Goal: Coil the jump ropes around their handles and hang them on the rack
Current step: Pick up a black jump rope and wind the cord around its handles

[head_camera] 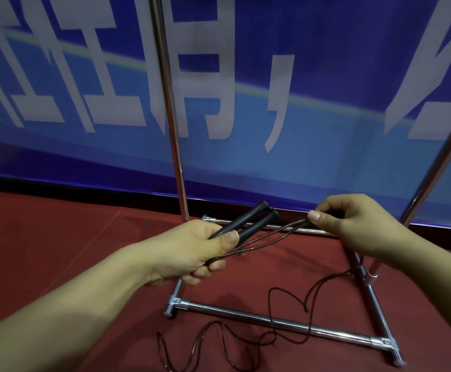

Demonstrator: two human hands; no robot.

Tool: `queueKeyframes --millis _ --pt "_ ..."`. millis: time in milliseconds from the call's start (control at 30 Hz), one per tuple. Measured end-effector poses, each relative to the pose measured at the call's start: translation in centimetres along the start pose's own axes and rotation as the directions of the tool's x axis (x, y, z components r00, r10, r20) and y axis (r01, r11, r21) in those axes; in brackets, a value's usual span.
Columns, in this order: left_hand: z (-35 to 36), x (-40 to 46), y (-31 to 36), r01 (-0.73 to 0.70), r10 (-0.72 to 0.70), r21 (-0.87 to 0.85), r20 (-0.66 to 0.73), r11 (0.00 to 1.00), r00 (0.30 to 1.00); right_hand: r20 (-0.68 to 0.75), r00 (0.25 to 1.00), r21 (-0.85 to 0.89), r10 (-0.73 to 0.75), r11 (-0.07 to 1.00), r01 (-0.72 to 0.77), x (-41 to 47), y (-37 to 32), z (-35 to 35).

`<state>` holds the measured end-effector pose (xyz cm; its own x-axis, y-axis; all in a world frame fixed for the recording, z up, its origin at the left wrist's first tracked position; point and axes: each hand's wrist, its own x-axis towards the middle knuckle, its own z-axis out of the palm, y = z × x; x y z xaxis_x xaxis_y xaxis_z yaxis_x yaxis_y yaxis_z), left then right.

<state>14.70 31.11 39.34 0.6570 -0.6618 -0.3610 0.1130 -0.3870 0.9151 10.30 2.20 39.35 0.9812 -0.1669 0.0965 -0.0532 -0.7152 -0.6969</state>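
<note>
Gripping both black handles [248, 222] side by side, left hand [192, 251] keeps pair bundled as core for winding. Right hand [353, 224] pinches rope strands [267, 241] just beside handles, drawn taut, likely to start first wrap. Slack rope [272, 318] trails on red floor [58, 251], crossing near rail of chrome rack [272, 322] base. Uprights behind; nothing seen hung yet.

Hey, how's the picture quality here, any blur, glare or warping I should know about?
Head view: wide-angle warping bows the rack's chrome poles and tilts the blue banner; soft bright streaks of glare run along the rack's base bar; the banner lettering looks soft; the hands cast faint shadows on the red floor; the thin rope stays legible.
</note>
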Motion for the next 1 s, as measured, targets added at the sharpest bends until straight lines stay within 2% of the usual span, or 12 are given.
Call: queueKeyframes --millis 167,300,467,633,767,1000 --pt "-0.5 0.2 -0.1 0.038 -0.037 0.067 -0.025 0.997 0.999 0.035 0.997 0.123 0.068 0.990 -0.072 0.3 -0.4 -0.7" --pt "-0.6 0.2 -0.1 0.041 -0.039 0.081 -0.018 0.996 0.999 0.036 0.997 0.064 0.074 0.995 -0.076 0.4 -0.5 -0.7" --pt "-0.5 0.3 0.0 0.053 -0.048 0.120 -0.045 0.991 0.998 -0.017 1.000 0.043 0.024 0.999 -0.023 0.3 -0.9 -0.3" --pt "0.0 0.5 -0.2 0.040 -0.031 0.149 -0.064 0.988 0.997 -0.131 0.991 0.022 -0.005 1.000 0.007 0.4 -0.9 0.4" --pt "0.1 0.7 -0.4 0.054 -0.048 0.172 -0.039 0.984 0.998 -0.188 0.982 0.025 -0.023 0.999 0.029 0.4 -1.3 0.5" --pt "1.1 0.5 0.2 0.050 -0.098 0.383 0.107 0.922 0.989 -0.190 0.981 -0.053 -0.043 0.998 0.033 0.4 -1.6 1.0"
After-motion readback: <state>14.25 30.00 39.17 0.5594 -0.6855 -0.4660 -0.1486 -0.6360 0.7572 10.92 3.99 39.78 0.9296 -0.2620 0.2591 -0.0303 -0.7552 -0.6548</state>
